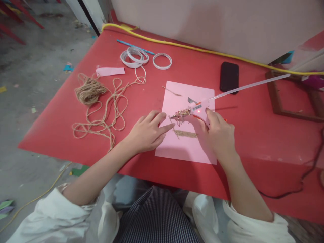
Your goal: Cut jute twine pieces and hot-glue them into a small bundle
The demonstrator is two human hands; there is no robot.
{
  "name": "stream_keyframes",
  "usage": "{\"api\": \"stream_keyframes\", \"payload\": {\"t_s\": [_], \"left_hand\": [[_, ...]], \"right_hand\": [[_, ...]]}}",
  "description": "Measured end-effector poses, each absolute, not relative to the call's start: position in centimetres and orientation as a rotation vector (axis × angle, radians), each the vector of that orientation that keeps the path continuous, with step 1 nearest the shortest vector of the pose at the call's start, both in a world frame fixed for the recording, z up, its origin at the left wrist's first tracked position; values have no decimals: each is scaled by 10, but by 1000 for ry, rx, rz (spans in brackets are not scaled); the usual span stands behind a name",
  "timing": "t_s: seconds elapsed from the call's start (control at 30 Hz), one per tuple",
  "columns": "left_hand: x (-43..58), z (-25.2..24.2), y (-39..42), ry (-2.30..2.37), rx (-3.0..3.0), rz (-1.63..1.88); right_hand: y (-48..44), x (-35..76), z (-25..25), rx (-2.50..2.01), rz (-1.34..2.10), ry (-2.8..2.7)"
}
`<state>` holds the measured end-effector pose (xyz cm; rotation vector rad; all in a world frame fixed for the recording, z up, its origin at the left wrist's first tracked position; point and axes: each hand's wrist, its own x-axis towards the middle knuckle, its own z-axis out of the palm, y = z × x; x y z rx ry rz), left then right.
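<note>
Your right hand has its fingers curled closed around the grip of a hot glue gun, which sits above the pink paper sheet near its middle, with a clump of jute fibres stuck along the barrel and the nozzle pointing left. Your left hand is empty, its fingers spread flat and low, and the index fingertip lies just beside that nozzle, so the likeliest trouble is a burn if the hand slides or the gun dips. A slip could also drop hot glue on the sheet or on the short jute strip below. The long glue stick reaches toward the upper right, over the black phone, and could catch it if you swing the gun. On the red table, the jute twine coil and its loose loops lie left of your left forearm, where a sleeve could snag them. White tape rolls sit at upper centre, and a yellow cable runs along the far edge.
</note>
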<state>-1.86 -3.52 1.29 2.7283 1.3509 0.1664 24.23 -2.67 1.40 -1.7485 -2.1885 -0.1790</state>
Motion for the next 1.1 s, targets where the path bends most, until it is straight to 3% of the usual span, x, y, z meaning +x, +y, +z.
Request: {"api": "stream_keyframes", "payload": {"t_s": [1.1], "left_hand": [[-23,15,-38,1368,2784,140]], "right_hand": [[-27,241,14,-1745,-281,-2222]]}}
